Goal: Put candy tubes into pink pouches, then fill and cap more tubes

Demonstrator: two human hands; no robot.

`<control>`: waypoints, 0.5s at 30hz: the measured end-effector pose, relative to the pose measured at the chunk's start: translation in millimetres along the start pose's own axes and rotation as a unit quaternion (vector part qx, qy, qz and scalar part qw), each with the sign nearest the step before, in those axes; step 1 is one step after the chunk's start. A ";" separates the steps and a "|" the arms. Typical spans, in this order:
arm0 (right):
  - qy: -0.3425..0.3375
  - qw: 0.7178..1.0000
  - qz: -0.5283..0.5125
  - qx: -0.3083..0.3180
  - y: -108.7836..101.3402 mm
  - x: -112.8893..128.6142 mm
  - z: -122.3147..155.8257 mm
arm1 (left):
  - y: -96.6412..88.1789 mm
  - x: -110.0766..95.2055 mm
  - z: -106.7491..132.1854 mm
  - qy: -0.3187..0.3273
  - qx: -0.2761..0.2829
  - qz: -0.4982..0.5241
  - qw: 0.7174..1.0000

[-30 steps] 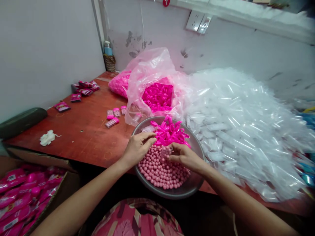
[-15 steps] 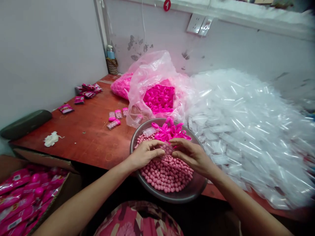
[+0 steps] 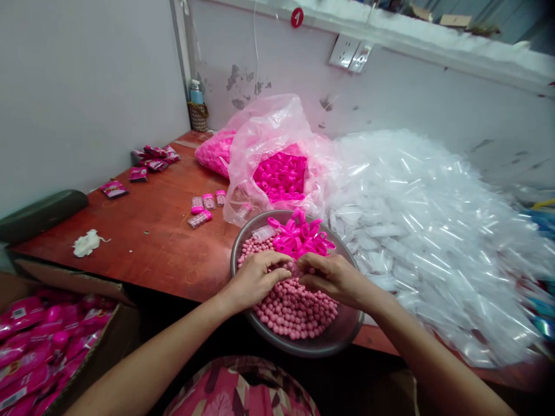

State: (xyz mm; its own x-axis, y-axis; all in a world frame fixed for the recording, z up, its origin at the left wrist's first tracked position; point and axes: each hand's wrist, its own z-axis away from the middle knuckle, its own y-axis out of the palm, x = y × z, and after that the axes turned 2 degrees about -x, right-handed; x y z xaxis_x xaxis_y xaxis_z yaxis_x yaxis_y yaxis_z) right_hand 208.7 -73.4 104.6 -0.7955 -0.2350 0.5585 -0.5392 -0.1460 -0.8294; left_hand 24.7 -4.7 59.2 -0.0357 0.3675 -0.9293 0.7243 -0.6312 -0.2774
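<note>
The relation that matters here lies between the two hands: a small clear container [image 3: 288, 266], seemingly with pink beads inside, sits in the narrow gap over the middle of the grey basin [image 3: 236, 249]. The left hand [image 3: 255, 280] pinches it from the left, thumb on the near side and fingers on the far side, so this hand is the nearer one. The right hand [image 3: 336, 277] is curled just right of it, fingertips close to the left hand's but apart from them; whether it grips anything cannot be told. The container is mostly covered by fingers, so its long axis is unclear. Loose pink beads [image 3: 295, 318] spread below the hands on the near side of the basin, and pink caps [image 3: 299, 238] lie just beyond the fingertips on the far side. The basin rests at the counter's [image 3: 169, 242] near edge.
</note>
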 end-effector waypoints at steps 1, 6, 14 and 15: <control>0.008 1.000 0.002 -0.003 -1.0 -1.6 2.3 | 0.4 0.6 0.3 0.001 -0.010 -0.006 1.000; 0.029 0.995 0.091 -0.027 0.1 -19.1 12.9 | 1.7 8.8 -2.6 -0.068 -0.126 0.107 0.984; -0.070 0.955 0.282 -0.056 27.6 -22.2 -20.5 | 0.1 9.6 -7.8 -0.113 -0.198 0.346 0.910; -0.069 0.953 0.288 -0.055 31.2 -21.6 -27.4 | 0.2 9.5 -7.4 -0.110 -0.203 0.344 0.910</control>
State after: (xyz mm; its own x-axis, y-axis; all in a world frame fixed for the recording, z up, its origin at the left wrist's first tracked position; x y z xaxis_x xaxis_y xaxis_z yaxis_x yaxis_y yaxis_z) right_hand 201.5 -46.5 67.0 -0.9285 -0.3713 -0.0029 -0.0556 0.1466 -0.9876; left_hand 29.5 3.7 52.1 0.4174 -0.1942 -0.8877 0.8204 -0.3396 0.4601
